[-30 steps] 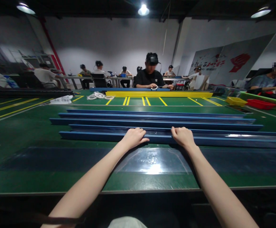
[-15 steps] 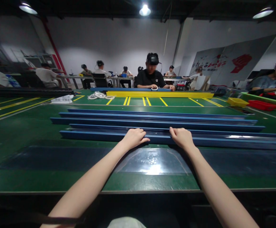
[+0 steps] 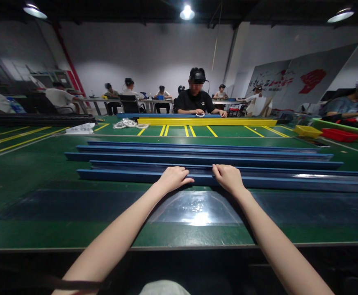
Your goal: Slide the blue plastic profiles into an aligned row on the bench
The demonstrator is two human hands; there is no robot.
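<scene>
In the head view, a long blue channel strip [image 3: 123, 176] lies across the table near me, with a clear film or strip showing inside its trough. My left hand [image 3: 174, 178] is closed over its near wall, fingers curled into the trough and thumb along the front. To the right, my right hand [image 3: 229, 178] also grips the strip, thumb and fingers bent together over its edge. What the fingertips touch inside the trough is hidden. In front of the strip, a clear plastic sheet [image 3: 194, 209] lies flat under my forearms, reflecting the lamp.
More blue channel strips [image 3: 154, 157] lie just behind. Farther back are a yellow strip [image 3: 206, 122], bagged white coils [image 3: 126, 123] and a white packet [image 3: 80, 128]. A yellow bin [image 3: 308, 131] and red bin [image 3: 340, 135] stand right. A co-worker [image 3: 197, 98] sits opposite.
My right hand has slid a little to the left along the blue channel strip, nearer my left hand. The left hand has stayed in place.
</scene>
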